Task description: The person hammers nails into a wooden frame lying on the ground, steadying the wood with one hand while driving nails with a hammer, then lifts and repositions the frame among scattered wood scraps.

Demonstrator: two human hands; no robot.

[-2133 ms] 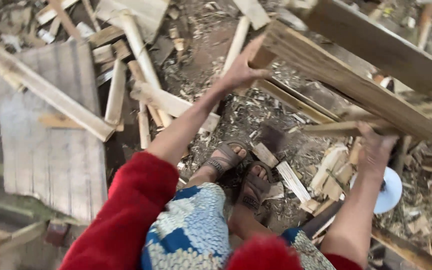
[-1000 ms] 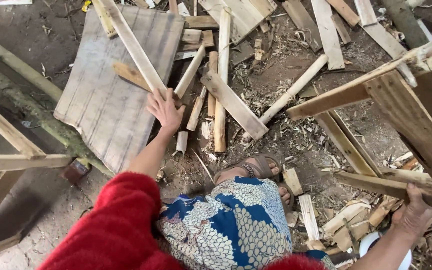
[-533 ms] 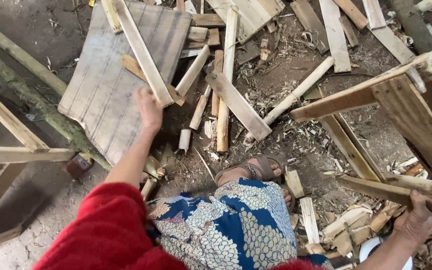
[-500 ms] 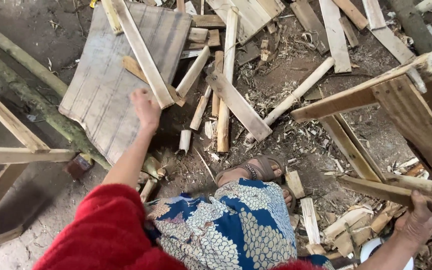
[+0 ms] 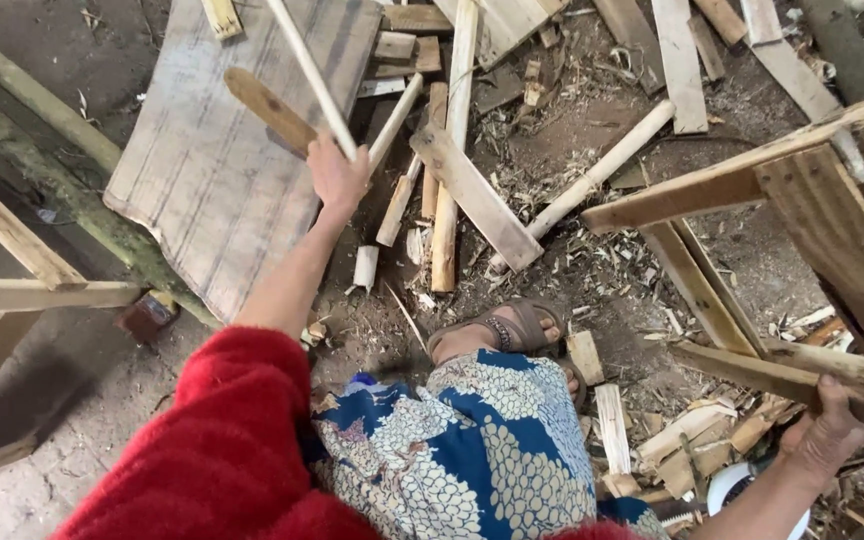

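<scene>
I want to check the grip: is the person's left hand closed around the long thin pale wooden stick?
Yes, the left hand is closed around the long thin pale wooden stick, lifting it above the grey plank panel.

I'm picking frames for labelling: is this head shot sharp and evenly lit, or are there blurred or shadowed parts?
Head view: soft, even daylight with no glare; the left hand and the pale stick in its grip are slightly motion-blurred; the grey board and wood scraps look sharp; the red sleeve close to the lens is soft; the lower left corner lies in dim shade; the right hand under the wooden frame is clear.
</scene>
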